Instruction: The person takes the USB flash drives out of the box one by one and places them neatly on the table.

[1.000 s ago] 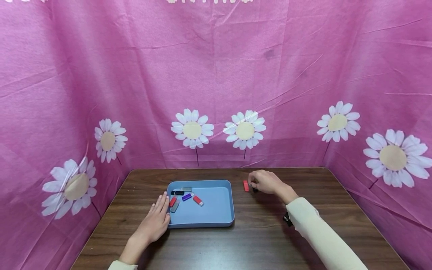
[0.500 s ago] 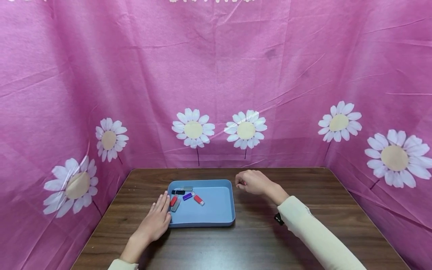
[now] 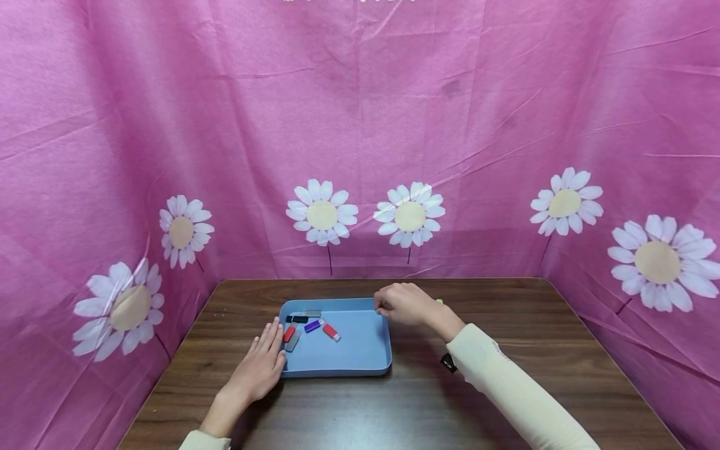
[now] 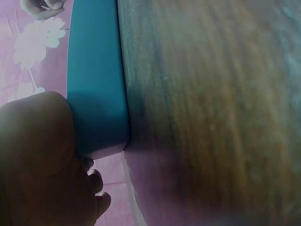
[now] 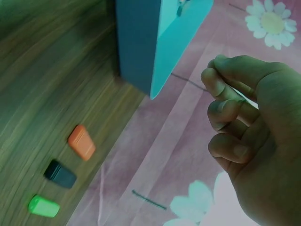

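My left hand (image 3: 259, 365) rests with straight fingers along the left wall of a shallow blue tray (image 3: 349, 372). In the left wrist view, that hand (image 4: 40, 155) presses against the tray's outer side (image 4: 96, 70). My right hand (image 3: 407, 304) is over the tray's right back corner. Its fingers are curled with the tips drawn together in the right wrist view (image 5: 254, 113); whether they pinch something is hidden. Inside the tray lie several USB sticks: a purple one (image 3: 312, 326), a red one (image 3: 330, 332), a black one (image 3: 296, 319) and a grey one (image 3: 292, 341), among others.
On the wooden table (image 3: 360, 412), right of the tray, lie an orange-red stick (image 5: 82, 142), a black stick (image 5: 60, 174) and a green stick (image 5: 43, 206) in a row. A pink curtain (image 3: 360, 125) with daisies surrounds the table. A small black device (image 3: 448, 362) hangs under the right forearm.
My right hand has moved left, from beside the red and black sticks on the table to over the tray's right edge. The left hand has stayed on the tray.
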The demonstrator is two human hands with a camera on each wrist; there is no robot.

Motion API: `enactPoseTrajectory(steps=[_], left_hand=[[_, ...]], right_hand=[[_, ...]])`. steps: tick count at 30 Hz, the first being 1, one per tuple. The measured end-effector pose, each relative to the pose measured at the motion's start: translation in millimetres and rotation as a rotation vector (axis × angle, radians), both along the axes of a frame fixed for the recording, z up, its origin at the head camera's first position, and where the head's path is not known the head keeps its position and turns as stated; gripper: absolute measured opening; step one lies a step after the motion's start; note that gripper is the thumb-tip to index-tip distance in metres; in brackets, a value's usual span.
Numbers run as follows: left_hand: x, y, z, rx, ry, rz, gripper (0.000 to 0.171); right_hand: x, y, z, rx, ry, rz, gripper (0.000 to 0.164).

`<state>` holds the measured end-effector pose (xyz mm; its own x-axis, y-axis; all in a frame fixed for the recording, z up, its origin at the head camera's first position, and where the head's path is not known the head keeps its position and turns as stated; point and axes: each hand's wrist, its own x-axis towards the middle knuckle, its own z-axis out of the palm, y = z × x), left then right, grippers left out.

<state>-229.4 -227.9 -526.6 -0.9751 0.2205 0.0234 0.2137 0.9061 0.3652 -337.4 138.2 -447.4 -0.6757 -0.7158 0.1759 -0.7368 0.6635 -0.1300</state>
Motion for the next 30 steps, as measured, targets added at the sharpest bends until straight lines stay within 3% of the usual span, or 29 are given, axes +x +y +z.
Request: enactPoseTrajectory(steps=[11, 21, 30], left_hand=[[0.4, 0, 0.8, -0.003, -0.001, 0.005, 0.064], [-1.4, -1, -2.0, -0.007, 0.011, 0.004, 0.064], [-2.3, -1, -3.5, -0.002, 0.004, 0.0, 0.063]], right_hand=[[0.6, -29, 8.0, 0.005, -0.009, 0.041, 0.008], [-6.0, -63, 4.1, 0.055, 0.006, 0.081, 0.009], [-6.4, -96, 1.4, 0.062, -0.041, 0.109, 0.011]])
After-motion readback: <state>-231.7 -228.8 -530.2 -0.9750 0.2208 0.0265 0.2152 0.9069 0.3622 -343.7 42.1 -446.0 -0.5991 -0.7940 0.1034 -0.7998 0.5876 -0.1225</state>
